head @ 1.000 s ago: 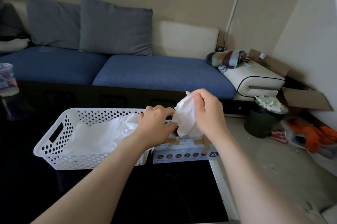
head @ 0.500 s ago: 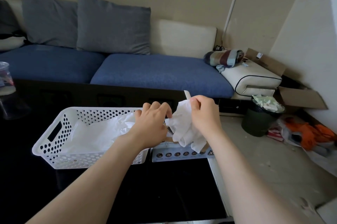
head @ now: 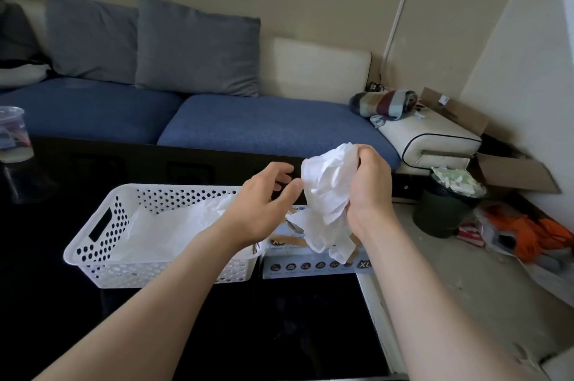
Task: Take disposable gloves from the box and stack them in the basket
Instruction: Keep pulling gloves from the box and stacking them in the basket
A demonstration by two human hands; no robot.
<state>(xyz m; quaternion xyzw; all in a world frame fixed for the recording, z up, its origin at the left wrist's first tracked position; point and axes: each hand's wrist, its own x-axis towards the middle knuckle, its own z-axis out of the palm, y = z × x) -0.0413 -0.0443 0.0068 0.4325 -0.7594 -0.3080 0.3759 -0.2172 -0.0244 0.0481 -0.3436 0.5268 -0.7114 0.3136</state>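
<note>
A white perforated basket (head: pixel 102 244) stands on the dark table, with several thin white gloves (head: pixel 174 225) lying in it. To its right sits the glove box (head: pixel 313 265), marked XL on its front. My right hand (head: pixel 369 191) grips a crumpled white glove (head: pixel 326 197) and holds it in the air above the box. My left hand (head: pixel 264 206) hovers just left of the glove, fingers relaxed and spread, holding nothing. Its thumb tip is near the glove's edge; whether they touch cannot be told.
A blue sofa (head: pixel 267 123) with grey cushions runs behind the table. A clear plastic container (head: pixel 12 135) stands at the table's far left. On the floor to the right are a dark bin (head: pixel 444 210), cardboard (head: pixel 512 175) and orange items (head: pixel 534 231).
My right hand has lifted the glove clear of the box. My left hand has let go of the glove and opened.
</note>
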